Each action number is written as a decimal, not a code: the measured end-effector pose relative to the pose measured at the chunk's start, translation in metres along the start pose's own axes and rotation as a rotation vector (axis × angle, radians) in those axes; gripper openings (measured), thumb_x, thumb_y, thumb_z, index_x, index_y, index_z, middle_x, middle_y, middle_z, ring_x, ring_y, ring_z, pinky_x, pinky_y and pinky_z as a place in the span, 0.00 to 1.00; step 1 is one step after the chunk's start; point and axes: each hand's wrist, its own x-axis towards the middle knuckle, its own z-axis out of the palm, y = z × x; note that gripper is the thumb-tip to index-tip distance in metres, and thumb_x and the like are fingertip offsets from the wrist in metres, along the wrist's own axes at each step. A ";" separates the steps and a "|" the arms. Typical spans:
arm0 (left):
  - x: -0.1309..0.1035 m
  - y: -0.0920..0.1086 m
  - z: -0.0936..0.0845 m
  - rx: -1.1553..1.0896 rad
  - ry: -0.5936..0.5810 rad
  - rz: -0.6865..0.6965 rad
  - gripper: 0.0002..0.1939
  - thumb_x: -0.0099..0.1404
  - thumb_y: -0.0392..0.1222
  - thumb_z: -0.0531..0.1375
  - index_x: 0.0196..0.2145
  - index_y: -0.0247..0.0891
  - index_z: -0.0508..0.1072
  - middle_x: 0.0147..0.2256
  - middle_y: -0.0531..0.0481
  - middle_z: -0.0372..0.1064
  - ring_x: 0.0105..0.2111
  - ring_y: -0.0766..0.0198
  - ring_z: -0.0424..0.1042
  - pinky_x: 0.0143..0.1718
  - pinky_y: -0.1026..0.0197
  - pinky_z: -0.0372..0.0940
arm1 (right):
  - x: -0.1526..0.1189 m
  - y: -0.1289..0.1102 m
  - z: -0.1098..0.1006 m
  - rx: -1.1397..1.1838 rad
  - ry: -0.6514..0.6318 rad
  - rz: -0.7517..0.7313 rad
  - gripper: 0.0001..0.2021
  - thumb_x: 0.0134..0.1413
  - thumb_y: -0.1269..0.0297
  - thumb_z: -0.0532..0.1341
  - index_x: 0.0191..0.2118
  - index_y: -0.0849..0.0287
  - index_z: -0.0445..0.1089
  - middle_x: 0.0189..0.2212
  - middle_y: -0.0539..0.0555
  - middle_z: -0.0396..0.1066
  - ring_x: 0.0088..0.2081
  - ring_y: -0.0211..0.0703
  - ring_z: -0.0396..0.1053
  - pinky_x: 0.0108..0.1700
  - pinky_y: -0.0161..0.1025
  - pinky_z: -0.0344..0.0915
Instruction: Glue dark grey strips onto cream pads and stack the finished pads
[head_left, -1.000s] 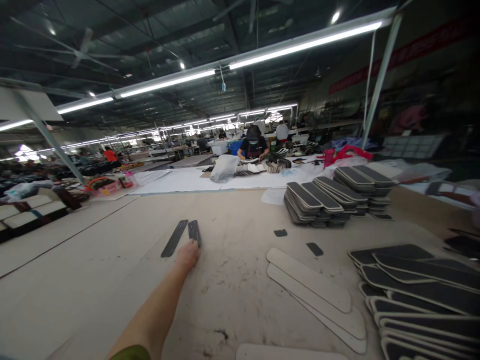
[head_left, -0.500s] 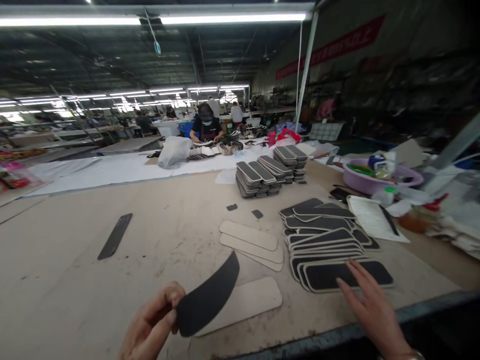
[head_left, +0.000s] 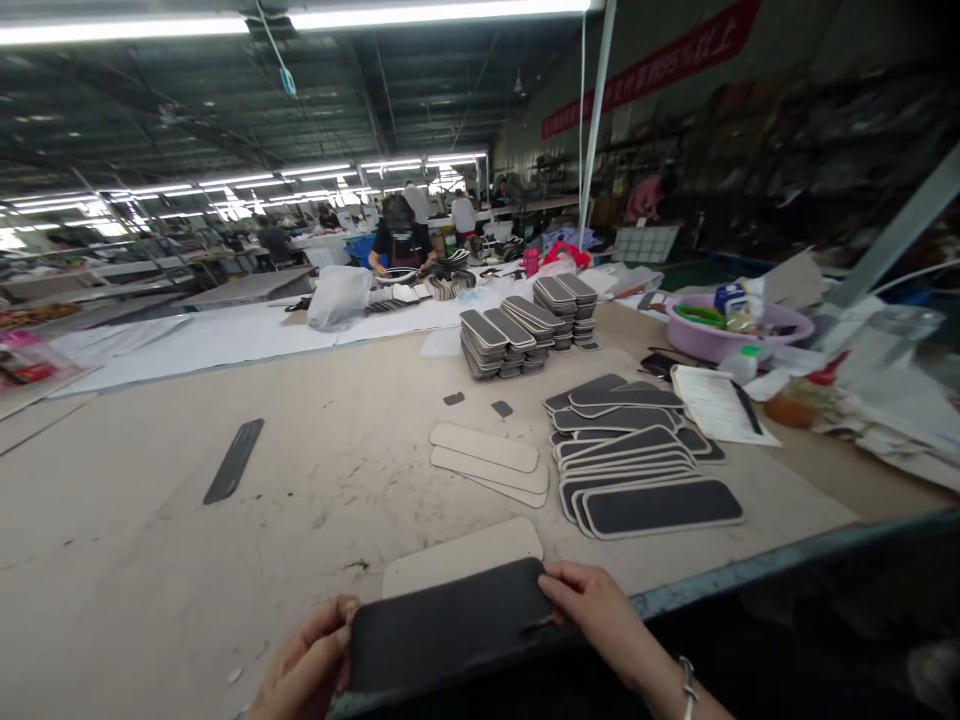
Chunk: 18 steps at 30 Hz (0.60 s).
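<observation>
Between my two hands a dark grey rounded-end strip is stretched out flat near the table's front edge. My left hand pinches its left end; my right hand grips the upper right corner. Just behind the strip lies a beige rounded panel, its near side covered by the strip from this angle. Farther back, several loose beige panels overlap. To the right is a spread pile of dark strips with beige borders.
Neat stacks of bordered pieces stand at the back. One dark strip lies at left, and two small dark scraps in the middle. At right are a paper sheet with a pen and a purple basin. A co-worker sits beyond.
My right hand has left the bordered pile and taken the strip's right end. The strip, curled before in my left hand alone, is now straight and nearer to me. The view has shifted slightly.
</observation>
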 end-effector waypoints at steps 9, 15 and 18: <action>0.063 -0.032 -0.019 0.396 0.127 -0.097 0.16 0.51 0.54 0.56 0.23 0.38 0.61 0.12 0.60 0.53 0.14 0.71 0.51 0.17 0.69 0.45 | 0.053 0.000 -0.010 -0.392 0.315 -0.027 0.11 0.44 0.60 0.60 0.34 0.58 0.71 0.20 0.47 0.70 0.25 0.40 0.67 0.30 0.34 0.58; 0.089 -0.048 -0.026 0.582 0.166 -0.169 0.14 0.52 0.53 0.52 0.21 0.39 0.60 0.12 0.60 0.53 0.12 0.71 0.53 0.15 0.69 0.44 | 0.067 0.008 -0.006 -0.480 0.361 -0.017 0.06 0.44 0.61 0.61 0.28 0.56 0.69 0.22 0.48 0.71 0.27 0.39 0.68 0.32 0.34 0.59; 0.093 -0.046 -0.026 0.640 0.154 -0.184 0.12 0.55 0.48 0.51 0.21 0.39 0.60 0.13 0.59 0.55 0.12 0.72 0.55 0.15 0.69 0.46 | 0.069 0.007 -0.006 -0.534 0.369 -0.002 0.06 0.43 0.60 0.62 0.26 0.56 0.69 0.22 0.48 0.72 0.27 0.39 0.69 0.31 0.34 0.59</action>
